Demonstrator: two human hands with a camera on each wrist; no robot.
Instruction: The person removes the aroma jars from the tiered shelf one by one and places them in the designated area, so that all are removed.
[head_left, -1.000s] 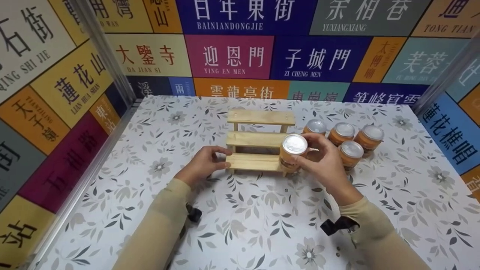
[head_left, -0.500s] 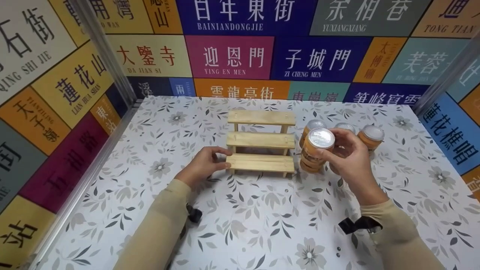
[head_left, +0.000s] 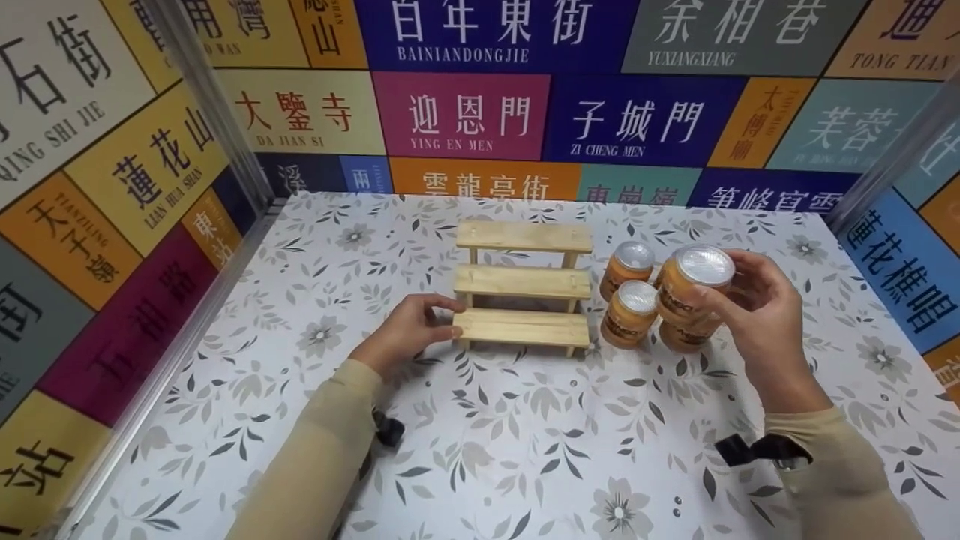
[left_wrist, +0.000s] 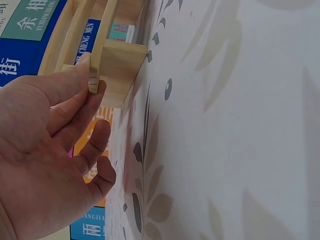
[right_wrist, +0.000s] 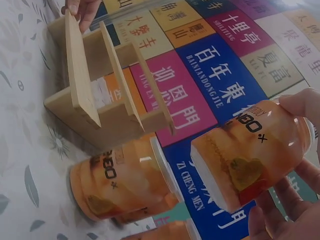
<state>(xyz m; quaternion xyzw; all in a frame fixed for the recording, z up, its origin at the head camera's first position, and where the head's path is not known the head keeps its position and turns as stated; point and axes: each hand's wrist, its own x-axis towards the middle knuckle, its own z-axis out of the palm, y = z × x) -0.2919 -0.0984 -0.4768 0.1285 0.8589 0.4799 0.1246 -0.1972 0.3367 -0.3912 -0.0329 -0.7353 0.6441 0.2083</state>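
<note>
My right hand (head_left: 772, 330) grips an orange can (head_left: 694, 281) with a silver lid, thumb on its near side and fingers around the far side. In the head view this can overlaps another orange can (head_left: 686, 336) below it. Two more cans of the same kind, one in front (head_left: 630, 319) and one behind (head_left: 628, 271), stand just left of it. A light wooden three-step stand (head_left: 521, 281) is left of the cans. My left hand (head_left: 405, 330) pinches the left end of its lowest step (left_wrist: 95, 75) between thumb and fingers, the other fingers curled loosely.
A white cloth with grey leaf print (head_left: 480, 450) covers the table. Panels with large characters (head_left: 465, 116) rise behind it and along both sides. A strap with a black piece (head_left: 735, 450) sits on my right wrist, another black piece (head_left: 388, 427) on my left.
My right hand has carried the can from over the stand's right end rightward to above the group of cans. The left hand and stand have stayed put.
</note>
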